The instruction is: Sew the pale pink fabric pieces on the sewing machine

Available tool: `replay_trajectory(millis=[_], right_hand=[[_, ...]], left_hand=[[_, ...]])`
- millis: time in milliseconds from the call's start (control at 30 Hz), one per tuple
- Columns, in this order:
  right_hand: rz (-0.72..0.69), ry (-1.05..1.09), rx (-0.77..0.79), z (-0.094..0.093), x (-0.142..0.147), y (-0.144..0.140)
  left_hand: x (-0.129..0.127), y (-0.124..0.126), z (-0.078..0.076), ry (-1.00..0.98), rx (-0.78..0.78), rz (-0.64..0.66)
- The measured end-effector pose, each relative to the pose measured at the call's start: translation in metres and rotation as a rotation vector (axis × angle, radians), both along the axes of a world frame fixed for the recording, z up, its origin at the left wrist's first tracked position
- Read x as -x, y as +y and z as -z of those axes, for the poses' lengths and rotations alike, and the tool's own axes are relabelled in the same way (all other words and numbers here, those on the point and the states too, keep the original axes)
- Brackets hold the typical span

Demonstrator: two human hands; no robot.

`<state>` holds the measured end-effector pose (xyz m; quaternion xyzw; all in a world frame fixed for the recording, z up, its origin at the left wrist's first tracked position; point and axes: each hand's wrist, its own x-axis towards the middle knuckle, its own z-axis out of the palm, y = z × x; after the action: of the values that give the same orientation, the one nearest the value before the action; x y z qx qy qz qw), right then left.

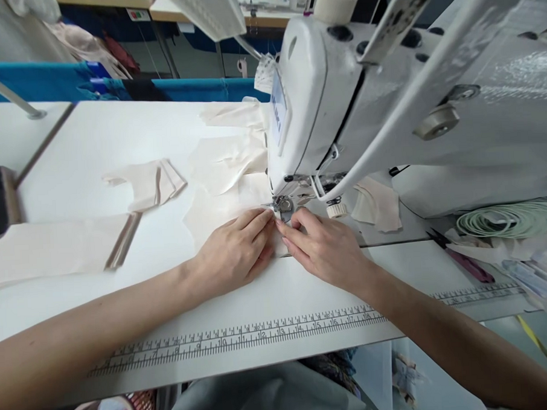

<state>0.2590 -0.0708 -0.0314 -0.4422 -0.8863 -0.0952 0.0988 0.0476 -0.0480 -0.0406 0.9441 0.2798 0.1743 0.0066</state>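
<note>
My left hand [234, 252] lies flat on a cream fabric piece [210, 217] on the white table, fingertips pointing at the presser foot [283, 206] of a white sewing machine [341, 99]. Opposite it, my right hand [323, 245] presses the same fabric just in front of the foot, fingers together and touching the cloth. The fingertips of both hands nearly meet under the needle area. More of the cream fabric trails away behind the machine head.
A stack of cut cream pieces [148, 183] and a larger folded piece [53, 248] lie to the left. A printed ruler [243, 338] runs along the table's front edge. Right of the machine are a coil of pale green tape [510, 219], small scissors [466, 260] and cloth scraps [377, 203].
</note>
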Motion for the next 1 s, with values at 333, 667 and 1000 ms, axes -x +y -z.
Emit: replay_trajectory(millis=[333, 667, 1000], right_hand=[[0.005, -0.004, -0.019, -0.001, 0.001, 0.001], [0.017, 0.026, 0.011, 0.000, 0.000, 0.003], [0.095, 0.400, -0.112, 0.008, -0.024, 0.033]], left_hand=[[0.000, 0.001, -0.001, 0.037, -0.055, 0.016], [0.001, 0.005, -0.003, 0.076, -0.109, 0.015], [0.001, 0.006, -0.003, 0.022, -0.134, 0.034]])
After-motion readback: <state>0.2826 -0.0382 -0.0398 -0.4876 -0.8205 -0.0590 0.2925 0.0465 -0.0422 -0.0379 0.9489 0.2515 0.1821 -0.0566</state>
